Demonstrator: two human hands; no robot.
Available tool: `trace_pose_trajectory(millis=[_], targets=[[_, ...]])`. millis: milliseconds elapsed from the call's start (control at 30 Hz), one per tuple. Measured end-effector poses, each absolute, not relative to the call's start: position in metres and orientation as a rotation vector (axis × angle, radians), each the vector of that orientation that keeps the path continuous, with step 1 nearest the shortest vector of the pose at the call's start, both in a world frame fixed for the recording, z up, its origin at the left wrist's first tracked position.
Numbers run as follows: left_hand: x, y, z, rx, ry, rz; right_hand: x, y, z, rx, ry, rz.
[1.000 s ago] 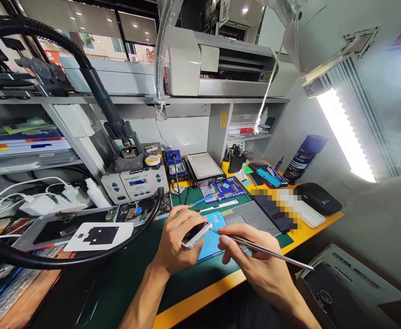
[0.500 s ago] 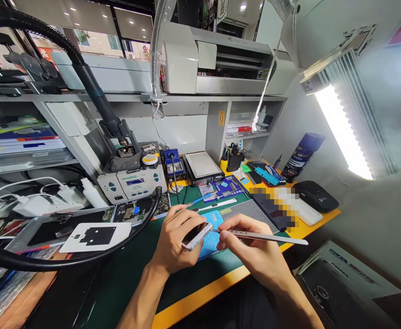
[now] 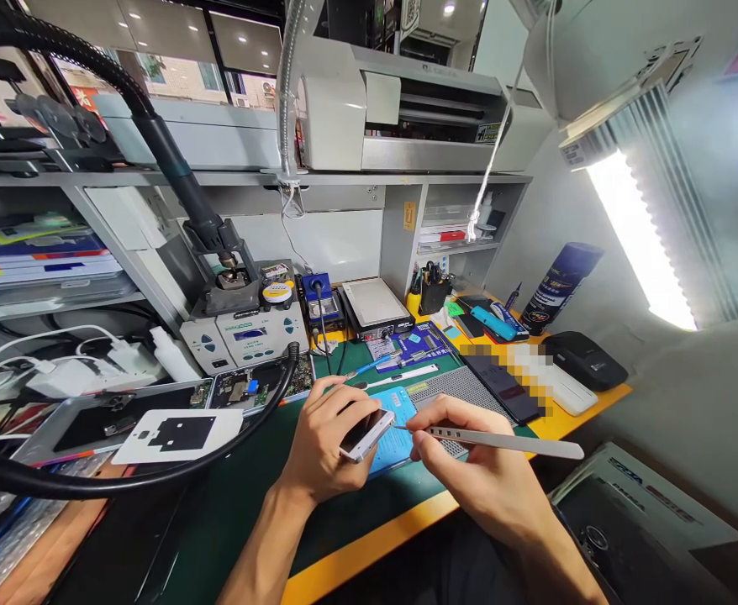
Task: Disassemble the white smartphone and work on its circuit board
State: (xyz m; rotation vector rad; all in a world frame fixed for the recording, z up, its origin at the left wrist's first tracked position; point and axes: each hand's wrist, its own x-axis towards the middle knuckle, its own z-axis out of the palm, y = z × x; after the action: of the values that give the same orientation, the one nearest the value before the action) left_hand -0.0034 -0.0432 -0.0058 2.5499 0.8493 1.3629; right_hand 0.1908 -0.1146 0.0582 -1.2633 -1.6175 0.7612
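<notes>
My left hand (image 3: 326,441) is closed around a smartphone (image 3: 367,439) with a silver edge, tilted so that its narrow end faces me. Much of the phone lies hidden behind my fingers. In my right hand (image 3: 479,458) I pinch a pair of metal tweezers (image 3: 513,442) with several holes along the side. Their fine tip points left, close to the corner of the phone; whether it touches I cannot tell. Beneath both hands lies a light blue card or pad (image 3: 394,449) on the green mat (image 3: 230,521).
A black hose (image 3: 173,475) loops in from the left, in front of a hot-air station (image 3: 249,336). Behind my hands lie a white pen-like tool (image 3: 403,376) and a perforated metal plate (image 3: 445,391). To the right are a dark phone (image 3: 504,386) and a black case (image 3: 587,359).
My right hand has moved slightly right, drawing the tweezers' tip a little away from the phone. The phone has shifted slightly right in the view, still held by my left hand.
</notes>
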Motion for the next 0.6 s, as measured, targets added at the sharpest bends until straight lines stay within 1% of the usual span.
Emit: trace_pose_trajectory(millis=[167,400,600], targets=[[-0.0035,-0.0447,-0.003,2.547,0.865,1.336,0.1907,-0.1151,0.058,-1.263,-1.61,0.788],[-0.0031,-0.0455,-0.0022,2.55,0.877,1.332,0.1916,-0.1193,0.059,-1.264,-1.656,0.661],[-0.0026,-0.0458,-0.0019,2.548,0.862,1.328,0.1917,-0.1197,0.058,-1.268,-1.658,0.687]])
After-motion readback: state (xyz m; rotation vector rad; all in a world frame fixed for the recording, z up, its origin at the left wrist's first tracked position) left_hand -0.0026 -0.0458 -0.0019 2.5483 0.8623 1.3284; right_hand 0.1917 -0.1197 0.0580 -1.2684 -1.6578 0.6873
